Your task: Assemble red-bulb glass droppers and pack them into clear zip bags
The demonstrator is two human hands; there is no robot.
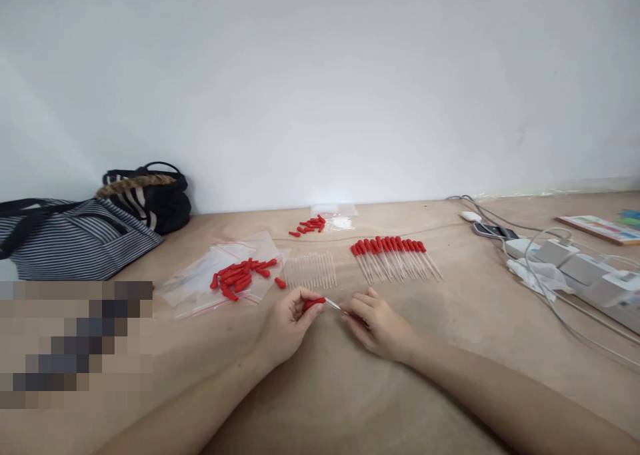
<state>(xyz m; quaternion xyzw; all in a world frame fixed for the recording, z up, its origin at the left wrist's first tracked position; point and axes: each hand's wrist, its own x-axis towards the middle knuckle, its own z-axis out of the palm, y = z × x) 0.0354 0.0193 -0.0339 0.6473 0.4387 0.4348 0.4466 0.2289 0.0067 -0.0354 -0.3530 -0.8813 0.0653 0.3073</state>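
Note:
My left hand (293, 318) pinches a red rubber dropper bulb (314, 303) between thumb and fingers. From the bulb's mouth a thin clear glass tube (333, 304) runs to my right hand (375, 322), whose closed fingers grip its other end. Just beyond lies a row of bare glass tubes (311, 270). To the right, several droppers with red bulbs on their tubes (395, 258) lie side by side. Loose red bulbs (240, 275) are heaped on clear plastic zip bags (190, 283) at the left, and a single bulb (280, 283) lies near my left hand.
Farther back, more red bulbs (310, 226) and tubes (342, 223) lie by a clear bag. A striped bag (85, 238) and a black bag (173, 202) stand at left. Power strips with plugs (575, 262), cables, a tissue (537, 276) and a colourful board (603, 228) occupy the right.

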